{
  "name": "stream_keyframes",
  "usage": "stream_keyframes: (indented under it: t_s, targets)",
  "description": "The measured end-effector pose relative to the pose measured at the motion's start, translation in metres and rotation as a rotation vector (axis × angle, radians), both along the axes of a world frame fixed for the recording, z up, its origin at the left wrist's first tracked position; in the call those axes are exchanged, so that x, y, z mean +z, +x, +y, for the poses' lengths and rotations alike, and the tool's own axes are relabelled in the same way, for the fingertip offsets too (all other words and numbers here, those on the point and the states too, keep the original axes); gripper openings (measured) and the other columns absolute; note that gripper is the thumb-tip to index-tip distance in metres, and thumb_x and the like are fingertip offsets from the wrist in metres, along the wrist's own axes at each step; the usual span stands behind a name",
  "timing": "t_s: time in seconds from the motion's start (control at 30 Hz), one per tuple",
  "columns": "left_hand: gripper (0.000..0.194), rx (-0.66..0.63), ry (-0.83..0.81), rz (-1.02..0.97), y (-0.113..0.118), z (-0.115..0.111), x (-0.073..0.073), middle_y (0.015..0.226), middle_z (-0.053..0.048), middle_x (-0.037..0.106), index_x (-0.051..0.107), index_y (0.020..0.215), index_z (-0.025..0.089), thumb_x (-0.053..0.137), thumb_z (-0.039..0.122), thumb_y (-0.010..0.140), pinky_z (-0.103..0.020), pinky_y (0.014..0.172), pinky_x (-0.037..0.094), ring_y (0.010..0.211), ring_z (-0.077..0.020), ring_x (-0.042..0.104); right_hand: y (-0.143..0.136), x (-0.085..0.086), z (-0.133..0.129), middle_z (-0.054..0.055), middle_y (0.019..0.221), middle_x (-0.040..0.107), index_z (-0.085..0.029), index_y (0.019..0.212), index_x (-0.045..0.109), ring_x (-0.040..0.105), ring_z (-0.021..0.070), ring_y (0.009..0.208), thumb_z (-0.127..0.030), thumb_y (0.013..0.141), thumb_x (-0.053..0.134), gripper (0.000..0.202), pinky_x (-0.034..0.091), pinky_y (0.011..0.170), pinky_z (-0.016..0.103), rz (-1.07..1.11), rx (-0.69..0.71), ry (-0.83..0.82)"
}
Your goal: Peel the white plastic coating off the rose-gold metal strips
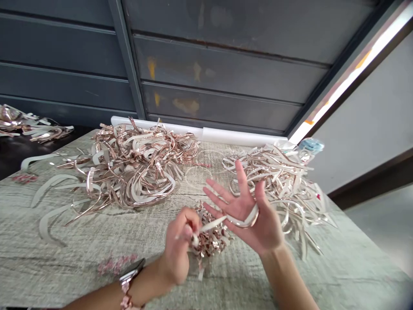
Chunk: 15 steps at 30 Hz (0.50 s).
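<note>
My left hand (180,243) is closed, pinching one end of a thin white and rose-gold strip (213,224) near the table's middle. The strip runs from it to my right hand (247,211), whose fingers are spread with the palm up; the strip curves across that palm. Beneath and between my hands lies a small bunch of crinkled rose-gold pieces (211,243). A large tangled pile of rose-gold and white strips (132,168) is beyond my left hand. Another pile of paler strips (274,172) lies behind and right of my right hand.
A white roll (238,137) lies along the back edge of the wood-patterned table (74,267), against dark panels (219,64). A blue item in clear plastic (310,146) is at the back right. More strips (29,125) rest on a dark surface at far left.
</note>
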State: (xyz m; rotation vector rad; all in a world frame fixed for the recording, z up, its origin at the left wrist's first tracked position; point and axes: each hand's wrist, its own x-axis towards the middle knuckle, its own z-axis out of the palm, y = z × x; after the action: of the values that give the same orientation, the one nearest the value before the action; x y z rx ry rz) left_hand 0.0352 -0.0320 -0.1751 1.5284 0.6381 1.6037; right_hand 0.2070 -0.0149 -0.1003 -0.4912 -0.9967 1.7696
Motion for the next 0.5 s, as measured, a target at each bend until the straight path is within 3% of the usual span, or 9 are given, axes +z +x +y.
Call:
stream_keyframes:
  t_s: [0.07, 0.17, 0.23, 0.3, 0.43, 0.5]
  targets:
    - [0.040, 0.040, -0.148, -0.193, 0.001, 0.007, 0.003, 0.069, 0.000, 0.048, 0.051, 0.077, 0.021, 0.033, 0.046, 0.103, -0.030, 0.062, 0.039, 0.065, -0.0168, 0.047, -0.006, -0.003, -0.003, 0.005, 0.149, 0.059, -0.049, 0.158, -0.010, 0.042, 0.0243, 0.147, -0.079, 0.094, 0.014, 0.075, 0.018, 0.121, 0.060, -0.036, 0.058, 0.031]
    - [0.043, 0.036, -0.142, -0.383, 0.001, 0.018, 0.011, 0.070, -0.001, 0.049, 0.053, 0.075, 0.021, 0.032, 0.046, 0.102, -0.032, 0.071, 0.042, 0.071, -0.0185, 0.049, -0.010, -0.005, -0.007, 0.004, 0.154, 0.054, -0.045, 0.159, -0.008, 0.030, 0.0194, 0.153, -0.079, 0.093, 0.014, 0.078, 0.014, 0.124, 0.054, -0.105, 0.048, 0.074]
    - [0.044, 0.069, -0.134, -0.399, -0.002, 0.023, 0.015, 0.072, -0.001, 0.052, 0.056, 0.078, 0.021, 0.029, 0.044, 0.104, -0.031, 0.073, 0.042, 0.073, -0.0183, 0.051, -0.009, -0.006, -0.007, 0.004, 0.157, 0.050, -0.043, 0.160, -0.006, 0.028, 0.0202, 0.154, -0.080, 0.092, 0.014, 0.080, 0.014, 0.124, 0.053, -0.134, 0.014, 0.082]
    - [0.041, 0.057, -0.136, -0.211, -0.004, 0.023, 0.018, 0.077, -0.002, 0.057, 0.060, 0.083, 0.021, 0.034, 0.043, 0.105, -0.032, 0.076, 0.042, 0.077, -0.0185, 0.053, -0.006, -0.007, -0.006, 0.004, 0.159, 0.048, -0.043, 0.160, -0.004, 0.030, 0.0227, 0.153, -0.082, 0.090, 0.013, 0.082, 0.015, 0.124, 0.054, -0.155, 0.022, 0.065]
    - [0.032, -0.075, -0.057, 0.385, -0.004, 0.019, 0.021, 0.077, -0.003, 0.063, 0.061, 0.076, 0.019, 0.056, 0.042, 0.098, -0.032, 0.078, 0.041, 0.082, -0.0204, 0.056, -0.006, -0.010, -0.005, 0.004, 0.163, 0.041, -0.044, 0.161, 0.007, 0.029, 0.0276, 0.154, -0.087, 0.084, 0.011, 0.088, 0.019, 0.122, 0.057, -0.171, 0.110, 0.040]
    - [0.032, -0.057, 0.022, 0.524, -0.002, 0.018, 0.022, 0.071, -0.002, 0.063, 0.058, 0.071, 0.019, 0.060, 0.038, 0.097, -0.033, 0.079, 0.040, 0.080, -0.0202, 0.055, -0.007, -0.012, -0.006, 0.004, 0.164, 0.039, -0.043, 0.161, 0.011, 0.029, 0.0275, 0.154, -0.086, 0.085, 0.009, 0.087, 0.020, 0.122, 0.056, -0.165, 0.118, 0.049]
